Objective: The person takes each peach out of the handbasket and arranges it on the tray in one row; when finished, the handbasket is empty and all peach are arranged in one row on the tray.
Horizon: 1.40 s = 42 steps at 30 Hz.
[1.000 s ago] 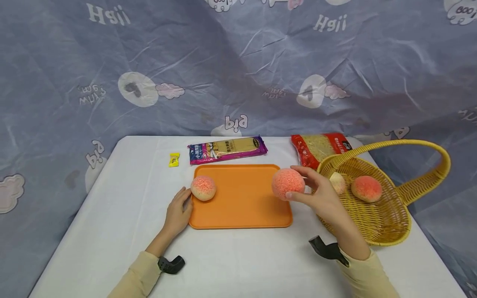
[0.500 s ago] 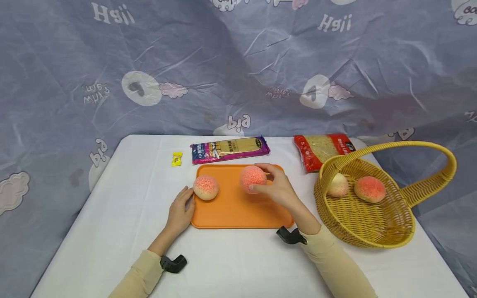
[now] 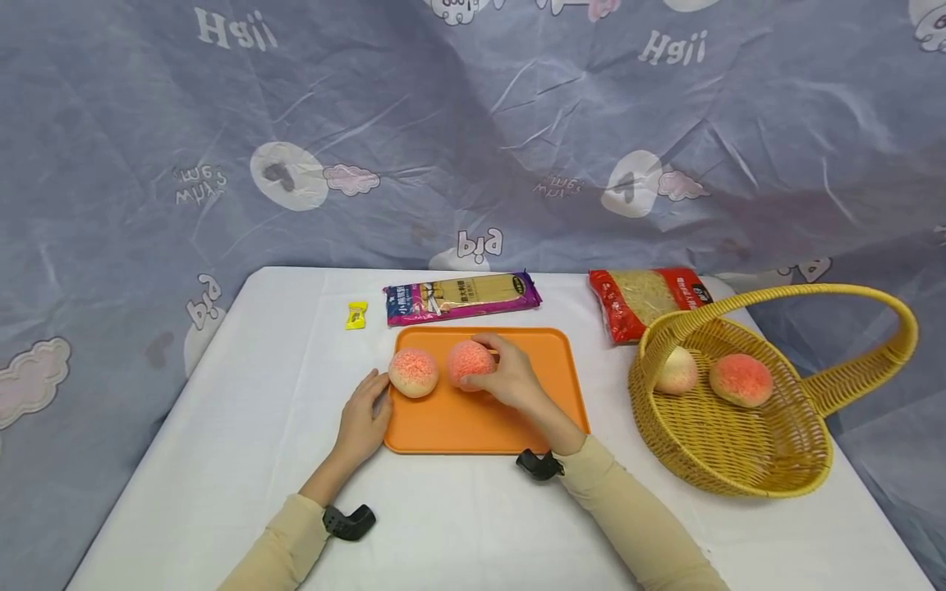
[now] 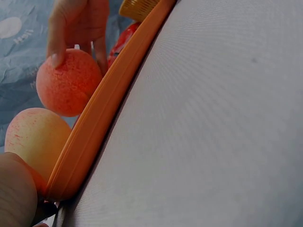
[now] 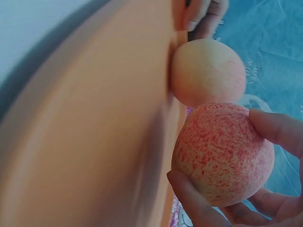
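Observation:
An orange tray (image 3: 484,431) lies on the white table. My right hand (image 3: 510,379) grips a pink-red peach (image 3: 468,365) over the tray, thumb on one side and fingers on the other. Close up in the right wrist view, the gripped peach (image 5: 222,156) has red speckles over a pale skin. A second peach (image 3: 413,373), pale below and pink on top, sits at the tray's left end, just left of the held one. My left hand (image 3: 364,419) rests at the tray's left edge beside this peach, with its fingers loosely extended.
A yellow wicker basket (image 3: 732,484) with a tall handle stands at the right, holding a pale peach (image 3: 676,372) and a red one (image 3: 741,380). Behind the tray lie a purple noodle packet (image 3: 463,299), a red-edged packet (image 3: 643,304) and a small yellow wrapped candy (image 3: 356,315).
My right hand has carried the held peach leftward from beside the basket, across the tray, to near the other peach. The left hand has stayed at the tray's left edge.

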### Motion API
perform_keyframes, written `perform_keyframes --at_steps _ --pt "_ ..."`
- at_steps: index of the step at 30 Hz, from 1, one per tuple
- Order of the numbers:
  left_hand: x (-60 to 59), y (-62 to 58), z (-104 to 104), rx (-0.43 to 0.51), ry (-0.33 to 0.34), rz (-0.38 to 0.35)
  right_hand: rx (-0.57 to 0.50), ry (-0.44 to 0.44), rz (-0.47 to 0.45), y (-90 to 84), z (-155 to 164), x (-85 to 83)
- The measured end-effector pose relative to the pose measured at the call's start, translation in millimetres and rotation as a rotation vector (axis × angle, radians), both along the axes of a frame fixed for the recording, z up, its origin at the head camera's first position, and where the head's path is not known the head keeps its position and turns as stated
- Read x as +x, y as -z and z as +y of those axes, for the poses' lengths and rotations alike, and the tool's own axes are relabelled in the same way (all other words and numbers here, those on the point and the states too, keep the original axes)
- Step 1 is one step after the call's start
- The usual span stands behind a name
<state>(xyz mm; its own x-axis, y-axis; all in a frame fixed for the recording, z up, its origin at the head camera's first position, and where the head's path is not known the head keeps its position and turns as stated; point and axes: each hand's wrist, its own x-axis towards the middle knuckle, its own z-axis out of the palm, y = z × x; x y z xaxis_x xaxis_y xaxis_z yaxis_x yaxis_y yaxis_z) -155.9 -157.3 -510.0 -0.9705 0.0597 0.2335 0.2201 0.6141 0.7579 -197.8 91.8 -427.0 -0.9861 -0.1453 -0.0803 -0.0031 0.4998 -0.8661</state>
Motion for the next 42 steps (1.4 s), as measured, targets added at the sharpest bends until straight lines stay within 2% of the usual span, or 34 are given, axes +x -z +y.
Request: perform_keyframes --at_steps 5,9,19,25,29,37,42 --pt "0.1 -0.5 1 -0.002 -0.001 0.005 0.083 -0.022 0.043 9.9 -6 -0.9" --pt "0.3 -1.0 1 -0.002 0.0 0.005 0.124 -0.045 0.067 11.1 -9 0.5" --pt "-0.4 -2.3 1 -0.003 0.003 0.004 0.122 -0.059 0.04 8.0 -6 1.2" --pt "-0.1 -1.3 1 -0.008 -0.001 0.006 0.091 -0.049 0.034 -0.3 4 6.5" --pt "0.8 -1.1 0 -0.008 -0.005 -0.008 0.053 -0.06 0.066 -11.6 18 19.1" --pt "2.0 0.3 0 -0.017 -0.007 -0.013 -0.045 -0.12 0.174 -36.7 73 60.6" --pt "1.2 1.0 2 -0.014 0.0 -0.014 -0.082 -0.069 0.297 -51.9 116 86.0"
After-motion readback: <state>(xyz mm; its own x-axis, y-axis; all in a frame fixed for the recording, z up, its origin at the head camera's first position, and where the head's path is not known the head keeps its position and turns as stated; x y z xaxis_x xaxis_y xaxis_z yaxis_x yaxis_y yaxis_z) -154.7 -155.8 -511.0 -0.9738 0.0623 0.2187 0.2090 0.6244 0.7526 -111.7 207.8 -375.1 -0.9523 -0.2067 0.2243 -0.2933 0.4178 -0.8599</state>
